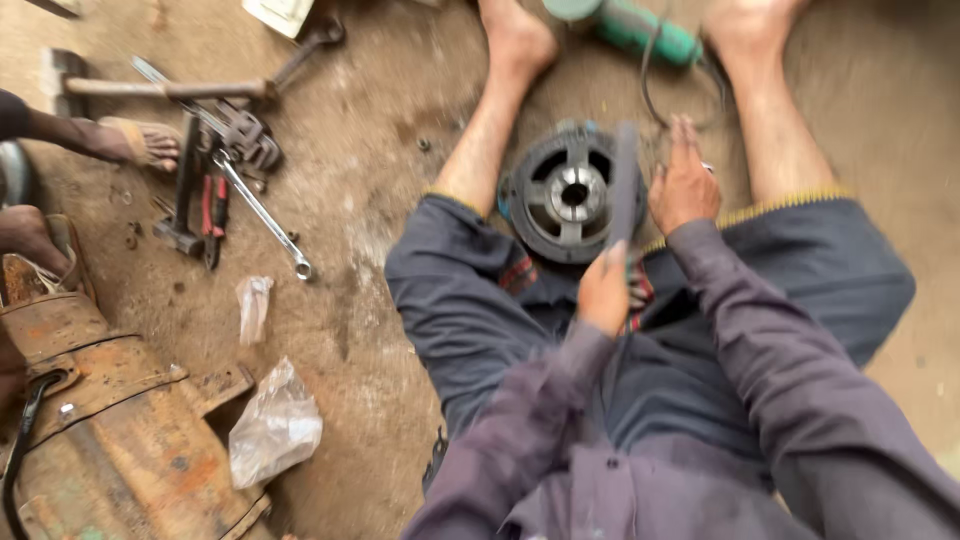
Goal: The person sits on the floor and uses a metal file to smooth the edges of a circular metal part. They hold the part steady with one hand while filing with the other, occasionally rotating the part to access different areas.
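Observation:
I sit on a dirt floor with a round dark metal part with a shiny hub between my legs. My left hand grips the near end of a long grey bar-like tool that stands over the part's right rim. Just to the right of the bar, my right hand has its fingers stretched flat near the rim; whether it touches the bar is blurred. My bare feet point away from me.
A green power tool with a black cord lies at the far side. Wrenches, a hammer and pliers lie at left. A rusty metal body and plastic bags sit lower left. Another person's foot is at left.

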`<action>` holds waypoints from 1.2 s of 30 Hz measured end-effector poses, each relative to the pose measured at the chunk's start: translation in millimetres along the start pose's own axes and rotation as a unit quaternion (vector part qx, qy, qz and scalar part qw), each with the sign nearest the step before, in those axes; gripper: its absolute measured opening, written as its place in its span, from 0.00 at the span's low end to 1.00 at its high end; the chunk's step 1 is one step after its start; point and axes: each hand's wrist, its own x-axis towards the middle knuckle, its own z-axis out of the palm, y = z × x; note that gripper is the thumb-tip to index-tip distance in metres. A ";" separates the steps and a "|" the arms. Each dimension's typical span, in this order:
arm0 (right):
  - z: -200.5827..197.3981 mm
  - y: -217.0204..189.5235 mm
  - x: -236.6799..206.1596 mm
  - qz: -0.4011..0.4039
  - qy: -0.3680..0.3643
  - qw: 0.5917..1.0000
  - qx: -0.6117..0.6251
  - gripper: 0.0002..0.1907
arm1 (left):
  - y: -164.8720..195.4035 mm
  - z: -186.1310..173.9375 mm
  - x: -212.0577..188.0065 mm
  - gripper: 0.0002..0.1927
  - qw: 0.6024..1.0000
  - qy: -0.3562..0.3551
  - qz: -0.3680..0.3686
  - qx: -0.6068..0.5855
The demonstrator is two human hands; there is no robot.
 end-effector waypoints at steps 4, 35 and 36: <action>2.7 -30.8 27.3 -0.168 0.029 0.985 0.032 0.31 | -8.8 -53.3 -22.0 0.20 0.898 0.247 0.271 0.243; -46.1 91.4 22.2 0.337 -0.009 0.669 0.663 0.34 | 113.6 -115.5 80.1 0.28 0.782 0.135 0.440 0.421; -54.8 100.3 17.9 0.313 -0.007 0.662 0.681 0.35 | 125.5 -125.5 82.9 0.26 0.819 0.135 0.421 0.366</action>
